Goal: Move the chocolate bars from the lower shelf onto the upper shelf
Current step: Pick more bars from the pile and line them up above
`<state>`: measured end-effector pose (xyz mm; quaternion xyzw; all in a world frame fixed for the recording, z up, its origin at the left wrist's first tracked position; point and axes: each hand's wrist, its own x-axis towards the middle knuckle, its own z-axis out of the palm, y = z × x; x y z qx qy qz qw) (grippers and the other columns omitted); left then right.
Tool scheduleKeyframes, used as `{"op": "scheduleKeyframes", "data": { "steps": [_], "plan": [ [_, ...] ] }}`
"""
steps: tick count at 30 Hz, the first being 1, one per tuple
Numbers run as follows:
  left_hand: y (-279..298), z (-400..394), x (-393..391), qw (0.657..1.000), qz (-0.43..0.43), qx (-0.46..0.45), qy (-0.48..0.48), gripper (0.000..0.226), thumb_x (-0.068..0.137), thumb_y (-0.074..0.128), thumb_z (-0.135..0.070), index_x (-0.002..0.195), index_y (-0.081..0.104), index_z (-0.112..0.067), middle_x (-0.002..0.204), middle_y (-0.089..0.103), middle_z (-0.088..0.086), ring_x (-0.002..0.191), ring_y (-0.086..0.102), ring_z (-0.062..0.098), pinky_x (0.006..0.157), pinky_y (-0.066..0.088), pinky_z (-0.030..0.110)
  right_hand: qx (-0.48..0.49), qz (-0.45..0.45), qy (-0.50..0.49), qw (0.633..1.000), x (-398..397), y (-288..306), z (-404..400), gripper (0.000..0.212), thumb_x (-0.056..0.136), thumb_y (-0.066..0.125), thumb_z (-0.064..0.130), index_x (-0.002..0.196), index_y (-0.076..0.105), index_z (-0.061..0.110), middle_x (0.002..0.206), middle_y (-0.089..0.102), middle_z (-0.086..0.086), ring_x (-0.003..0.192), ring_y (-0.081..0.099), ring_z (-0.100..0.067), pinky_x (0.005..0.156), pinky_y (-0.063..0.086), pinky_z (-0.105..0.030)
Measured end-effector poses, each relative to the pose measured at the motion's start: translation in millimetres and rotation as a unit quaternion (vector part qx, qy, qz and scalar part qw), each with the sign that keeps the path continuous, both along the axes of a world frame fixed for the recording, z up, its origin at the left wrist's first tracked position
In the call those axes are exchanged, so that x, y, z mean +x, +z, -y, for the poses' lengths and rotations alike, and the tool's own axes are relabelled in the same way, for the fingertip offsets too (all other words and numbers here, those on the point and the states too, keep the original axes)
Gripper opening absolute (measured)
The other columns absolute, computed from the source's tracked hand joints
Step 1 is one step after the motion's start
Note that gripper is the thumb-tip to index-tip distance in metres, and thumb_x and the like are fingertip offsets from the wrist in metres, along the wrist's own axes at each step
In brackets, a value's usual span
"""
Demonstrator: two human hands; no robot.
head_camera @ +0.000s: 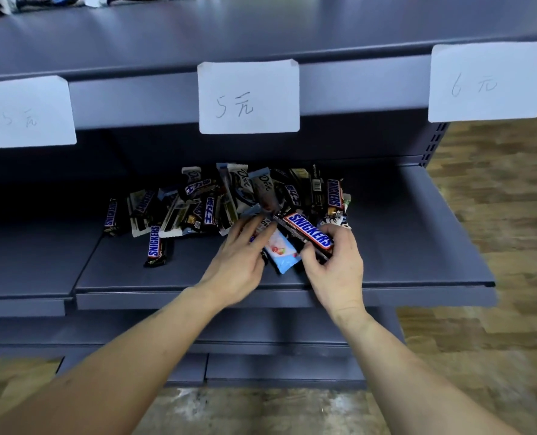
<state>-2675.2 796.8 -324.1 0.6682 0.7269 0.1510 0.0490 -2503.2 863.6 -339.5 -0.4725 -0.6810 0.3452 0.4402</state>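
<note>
A heap of chocolate bars (210, 202) in Snickers and Dove wrappers lies on the grey lower shelf (402, 246). My right hand (336, 265) grips a Snickers bar (308, 230) at the heap's front right, thumb and fingers curled round it. My left hand (238, 262) reaches into the heap beside it, fingers on a light blue wrapped bar (282, 252); whether it grips the bar is unclear. One Snickers bar (155, 246) lies apart at the front left. The upper shelf (260, 32) spans the top, with several wrapped bars (25, 3) at its far left.
Three white paper price tags (248, 97) hang from the upper shelf's front edge. A neighbouring lower shelf panel (25, 262) sits to the left. More grey shelf levels (276, 337) lie below. Wood-pattern floor (496, 215) shows on the right.
</note>
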Motion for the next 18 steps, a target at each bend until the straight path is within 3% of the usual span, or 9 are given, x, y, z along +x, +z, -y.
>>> {"op": "scheduleKeyframes", "data": {
  "steps": [4,9,14,18],
  "plan": [
    [-3.9,-0.2,-5.0,1.000,-0.003,0.022,-0.015,0.060,0.089,0.046,-0.007,0.146,0.034,-0.024,0.157,0.018,0.002,0.146,0.005,0.021,0.120,0.014,0.039,-0.004,0.002,-0.002,1.000,-0.9,-2.7,-0.9,0.026,0.082,0.065,0.019,0.107,0.057,0.021,0.104,0.055,0.008,0.089,0.052,0.004,0.070,0.037,-0.001],
    [-4.6,-4.6,-10.9,0.997,-0.047,0.052,-0.034,0.044,0.084,0.051,-0.016,0.127,0.053,-0.019,0.139,0.046,0.007,0.137,0.030,0.030,0.109,0.032,0.050,0.005,0.002,-0.005,1.000,-1.4,-4.5,-0.6,0.025,0.082,0.064,0.019,0.106,0.057,0.022,0.103,0.055,0.009,0.090,0.053,0.000,0.072,0.038,-0.003],
    [-5.3,-2.8,-13.5,0.984,-0.161,0.058,-0.052,0.058,0.075,0.064,-0.019,0.132,0.054,-0.017,0.122,0.053,0.009,0.118,0.040,0.030,0.107,0.034,0.052,0.007,0.006,-0.003,1.000,-1.0,-4.9,-0.4,0.025,0.081,0.066,0.021,0.104,0.058,0.023,0.101,0.055,0.012,0.090,0.055,0.001,0.072,0.039,-0.004],
    [5.8,1.3,-11.9,0.973,-0.214,0.029,-0.077,0.054,0.078,0.044,-0.035,0.125,0.059,-0.016,0.126,0.053,0.008,0.119,0.044,0.029,0.111,0.028,0.053,0.005,0.024,-0.005,1.000,-0.8,-4.0,-1.6,0.024,0.081,0.065,0.023,0.103,0.056,0.027,0.100,0.056,0.012,0.089,0.055,0.001,0.074,0.038,-0.004]
  ]
}}
